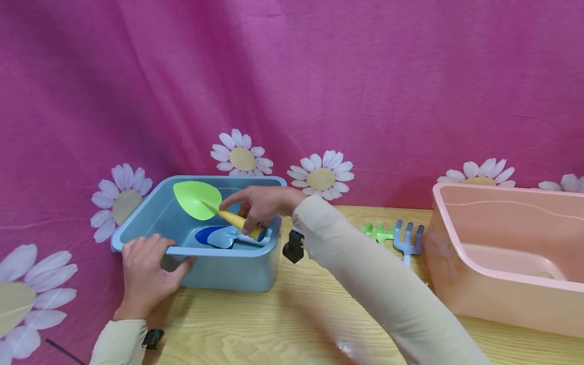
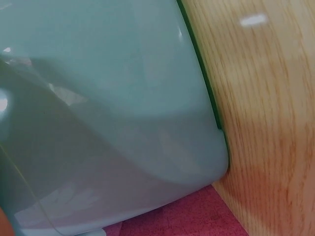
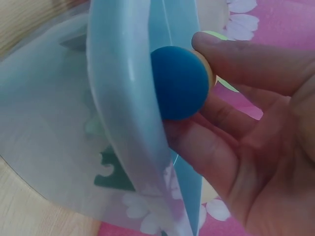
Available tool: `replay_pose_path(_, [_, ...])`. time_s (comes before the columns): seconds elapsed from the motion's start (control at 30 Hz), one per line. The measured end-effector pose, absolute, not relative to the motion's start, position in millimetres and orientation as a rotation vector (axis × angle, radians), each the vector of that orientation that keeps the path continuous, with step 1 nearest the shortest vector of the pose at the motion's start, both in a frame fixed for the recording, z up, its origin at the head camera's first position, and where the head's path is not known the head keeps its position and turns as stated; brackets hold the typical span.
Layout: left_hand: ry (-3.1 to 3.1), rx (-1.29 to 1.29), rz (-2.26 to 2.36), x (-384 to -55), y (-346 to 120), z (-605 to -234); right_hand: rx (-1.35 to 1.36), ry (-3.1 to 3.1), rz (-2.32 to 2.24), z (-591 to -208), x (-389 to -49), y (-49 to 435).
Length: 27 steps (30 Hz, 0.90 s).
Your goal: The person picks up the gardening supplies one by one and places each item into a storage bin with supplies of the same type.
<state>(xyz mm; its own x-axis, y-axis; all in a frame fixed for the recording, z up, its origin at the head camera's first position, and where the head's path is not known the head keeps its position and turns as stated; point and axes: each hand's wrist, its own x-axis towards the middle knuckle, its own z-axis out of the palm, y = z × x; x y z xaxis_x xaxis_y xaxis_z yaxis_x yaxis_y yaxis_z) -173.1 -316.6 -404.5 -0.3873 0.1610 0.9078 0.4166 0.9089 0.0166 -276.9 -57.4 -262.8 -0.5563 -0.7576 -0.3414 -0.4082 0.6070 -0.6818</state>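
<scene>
A blue-grey plastic bin (image 1: 228, 271) stands on the table at left centre. My left hand (image 1: 148, 274) grips its near-left rim, fingers over the edge and thumb along the outer wall; only the bin's side (image 2: 123, 73) fills most of the left wrist view. Over the bin's right part, my right hand (image 1: 266, 200) pinches the yellow handle of a toy trowel (image 1: 196, 200) with a lime-green blade. The handle's round blue end (image 3: 179, 83) shows beside the rim in the right wrist view. Beneath it, a blue and light-blue toy trowel (image 1: 222, 236) lies inside the bin.
On the wooden table (image 1: 328, 309), a green toy rake (image 1: 378, 232) and a bluish toy fork (image 1: 407, 241) lie between the bins. A pink bin (image 1: 511, 304) stands at right. Behind hangs a magenta cloth (image 1: 388, 91) with daisies.
</scene>
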Motion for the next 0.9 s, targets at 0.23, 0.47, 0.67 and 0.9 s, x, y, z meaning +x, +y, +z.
replay_pose_path(0.23, [-1.983,-0.416,-0.291,-174.0,-315.9,-405.6,-0.912,2.201,-0.726,-269.5,-281.3,-59.4])
replay_pose_path(0.47, [-1.985,-0.413,-0.295,-173.6,-317.0,-405.3,-0.927,2.18,-0.722,-272.2,-284.8,-60.5])
replay_pose_path(0.67, [-1.973,-0.424,-0.296,-174.2,-317.8,-405.4,-0.938,2.167,-0.717,-271.0,-284.0,-61.2])
replay_pose_path(0.9, [-1.979,-0.422,-0.294,-174.3,-317.4,-405.3,-0.938,2.15,-0.711,-269.3,-283.5,-61.5])
